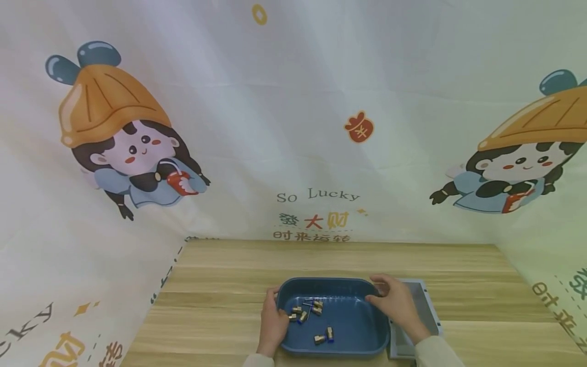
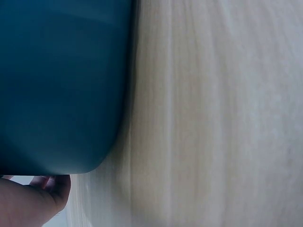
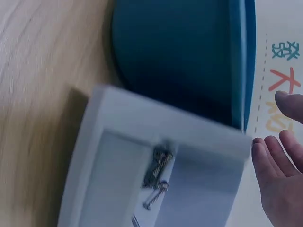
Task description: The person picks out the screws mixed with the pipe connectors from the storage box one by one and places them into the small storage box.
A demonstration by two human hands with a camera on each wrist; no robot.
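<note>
A blue plastic basin (image 1: 355, 313) stands on the wooden table. Several brass fittings (image 1: 319, 339) with blue ends and a few screws (image 1: 309, 312) lie in it, mostly toward its left side. My left hand (image 1: 273, 326) grips the basin's left edge, thumb over the rim; in the left wrist view that hand (image 2: 28, 201) appears at the basin's outer wall (image 2: 61, 85). My right hand (image 1: 398, 303) is at the basin's back right corner. In the right wrist view its fingers (image 3: 274, 163) are spread from the thumb, holding nothing.
Right of the basin, under my right forearm, sits a grey box (image 1: 419, 293). Several dark screws (image 3: 158, 172) lie inside it, as the right wrist view shows. Bare wood tabletop (image 1: 206, 306) extends to the left. A printed cloth (image 1: 257, 153) encloses the back and sides.
</note>
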